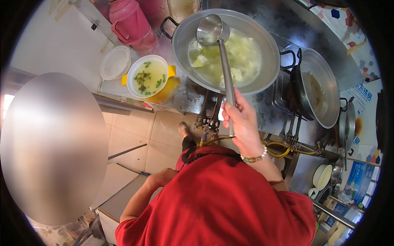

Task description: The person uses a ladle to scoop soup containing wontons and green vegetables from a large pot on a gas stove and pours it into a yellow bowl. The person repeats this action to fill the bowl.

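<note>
My right hand (241,120) grips the handle of a steel ladle (227,69). The ladle's bowl is tilted over a wide metal pot (181,55) with black side handles. Inside the pot is a pale, cloudy soup (243,61) with whitish pieces in it. To the pot's left stands a white bowl with yellow handles (130,81), holding clear yellowish broth topped with green herbs. My left hand (166,176) is at my waist, against the red shirt; its fingers are mostly hidden.
A pink thermos jug (132,23) and a white plastic basket (115,63) stand left of the pot. On the right, a metal basin (323,89) leans in a dark wok (297,92). Gas valves and a yellow hose (278,152) run along the stove's front. White bowls (322,176) sit lower right.
</note>
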Available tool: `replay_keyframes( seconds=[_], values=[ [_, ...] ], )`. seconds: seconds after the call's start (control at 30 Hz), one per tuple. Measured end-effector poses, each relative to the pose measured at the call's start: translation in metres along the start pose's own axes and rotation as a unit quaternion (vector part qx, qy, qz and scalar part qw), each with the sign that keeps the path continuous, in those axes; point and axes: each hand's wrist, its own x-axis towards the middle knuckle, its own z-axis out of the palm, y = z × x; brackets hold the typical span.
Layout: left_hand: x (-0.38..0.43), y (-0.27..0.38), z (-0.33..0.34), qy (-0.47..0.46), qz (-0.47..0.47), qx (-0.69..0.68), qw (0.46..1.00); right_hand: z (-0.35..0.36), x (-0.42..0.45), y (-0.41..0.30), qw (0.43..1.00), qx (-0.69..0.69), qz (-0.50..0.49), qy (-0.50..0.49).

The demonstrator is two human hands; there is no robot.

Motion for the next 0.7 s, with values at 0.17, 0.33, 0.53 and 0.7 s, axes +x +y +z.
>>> replay_keyframes(
  seconds=[0.17, 0.33, 0.53, 0.7],
  values=[
    [0.003, 0.017, -0.007, -0.044, -0.050, 0.022, 0.998, -0.037, -0.017, -0.014, 0.999, 0.041, 0.014, -0.024],
    [0.005, 0.032, -0.012, -0.050, -0.063, 0.034, 0.996, -0.062, -0.031, -0.023, 0.998, 0.023, 0.016, -0.054],
    [0.006, 0.041, -0.011, -0.014, -0.063, -0.011, 0.998, -0.086, -0.046, -0.029, 0.998, -0.011, 0.022, -0.054],
    [0.012, 0.034, 0.001, -0.017, -0.086, 0.004, 0.996, -0.100, -0.055, -0.029, 0.998, -0.038, 0.019, -0.041]
  ],
)
